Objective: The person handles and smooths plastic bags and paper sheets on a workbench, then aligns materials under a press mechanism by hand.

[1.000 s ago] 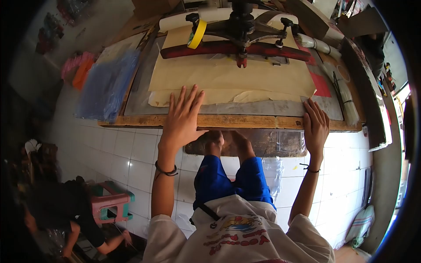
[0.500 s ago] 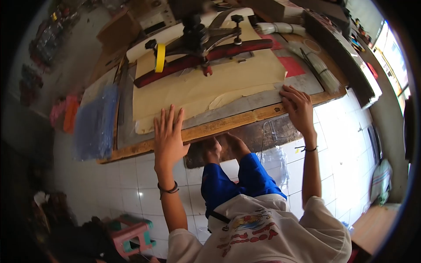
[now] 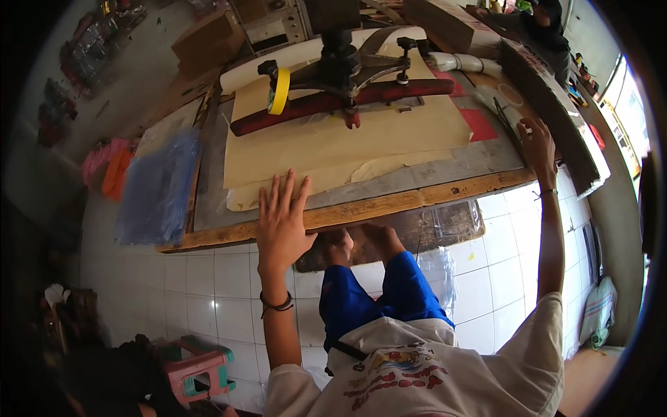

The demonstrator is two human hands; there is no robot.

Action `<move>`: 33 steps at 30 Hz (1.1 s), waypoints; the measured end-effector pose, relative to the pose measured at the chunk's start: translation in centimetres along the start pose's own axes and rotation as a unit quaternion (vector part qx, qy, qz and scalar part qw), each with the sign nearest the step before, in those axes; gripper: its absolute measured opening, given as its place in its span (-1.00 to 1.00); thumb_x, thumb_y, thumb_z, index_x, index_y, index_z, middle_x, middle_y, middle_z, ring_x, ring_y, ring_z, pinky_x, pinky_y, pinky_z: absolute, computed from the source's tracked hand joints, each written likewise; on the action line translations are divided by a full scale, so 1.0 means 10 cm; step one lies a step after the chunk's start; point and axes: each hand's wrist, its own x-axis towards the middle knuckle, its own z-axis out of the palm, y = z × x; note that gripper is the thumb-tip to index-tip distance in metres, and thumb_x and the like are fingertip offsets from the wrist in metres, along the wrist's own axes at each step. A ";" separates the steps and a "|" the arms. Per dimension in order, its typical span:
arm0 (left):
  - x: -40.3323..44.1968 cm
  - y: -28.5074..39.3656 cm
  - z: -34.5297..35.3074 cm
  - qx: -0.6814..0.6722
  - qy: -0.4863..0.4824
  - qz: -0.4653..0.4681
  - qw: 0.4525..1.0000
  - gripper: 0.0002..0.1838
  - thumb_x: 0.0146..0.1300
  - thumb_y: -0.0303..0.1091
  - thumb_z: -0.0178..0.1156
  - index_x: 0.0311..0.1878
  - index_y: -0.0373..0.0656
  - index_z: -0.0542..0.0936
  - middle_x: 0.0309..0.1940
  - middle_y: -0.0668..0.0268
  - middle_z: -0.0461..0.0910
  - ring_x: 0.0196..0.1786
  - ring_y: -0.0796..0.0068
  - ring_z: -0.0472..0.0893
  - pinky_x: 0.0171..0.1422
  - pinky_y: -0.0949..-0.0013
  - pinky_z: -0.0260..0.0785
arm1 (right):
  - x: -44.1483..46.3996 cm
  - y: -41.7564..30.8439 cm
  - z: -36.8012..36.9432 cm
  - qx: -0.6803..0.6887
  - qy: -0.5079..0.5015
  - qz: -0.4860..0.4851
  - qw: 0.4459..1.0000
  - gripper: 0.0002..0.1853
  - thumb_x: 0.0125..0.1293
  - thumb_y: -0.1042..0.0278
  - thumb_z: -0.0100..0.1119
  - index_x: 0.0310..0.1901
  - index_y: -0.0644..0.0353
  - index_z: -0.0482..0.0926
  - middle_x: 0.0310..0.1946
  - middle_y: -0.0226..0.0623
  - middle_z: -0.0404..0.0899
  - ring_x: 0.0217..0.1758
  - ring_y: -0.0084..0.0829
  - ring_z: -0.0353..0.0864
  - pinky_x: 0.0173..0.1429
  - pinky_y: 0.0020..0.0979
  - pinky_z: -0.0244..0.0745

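Observation:
My left hand [image 3: 283, 219] lies flat with its fingers spread, resting on the front edge of a tan paper sheet [image 3: 313, 156] and the wooden table edge. At the right end of the table, my right hand [image 3: 538, 147] has its fingers curled over the near end of a bundle of clear plastic strips [image 3: 501, 111]; the fingertips are partly hidden. Above the paper hangs a dark metal press arm with a long red bar [image 3: 306, 111]. A yellow tape roll [image 3: 278, 91] hangs on its left knob.
Blue-tinted plastic sheets [image 3: 156, 191] drape over the table's left end. A long cardboard box [image 3: 549, 104] borders the right side, near another plastic bundle [image 3: 467, 64]. A stool [image 3: 198, 368] stands behind on the left. Another person [image 3: 545, 31] is at the far right.
My right hand has moved right, from the table's front edge to the plastic bundle. My left hand stays flat on the paper's edge. The camera view has shifted slightly.

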 end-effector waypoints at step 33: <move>0.14 -0.07 -0.33 -0.476 -0.016 0.063 0.877 -0.06 0.17 0.03 0.51 0.55 -0.13 0.34 0.47 0.01 0.39 0.55 0.05 0.34 0.60 0.19 0.15 | -0.27 -2.50 -0.34 0.295 -0.426 -0.377 0.768 -0.81 0.55 0.28 0.04 -0.02 0.19 0.56 -0.44 -0.27 0.67 -0.41 -0.36 0.67 -0.22 -0.29 0.56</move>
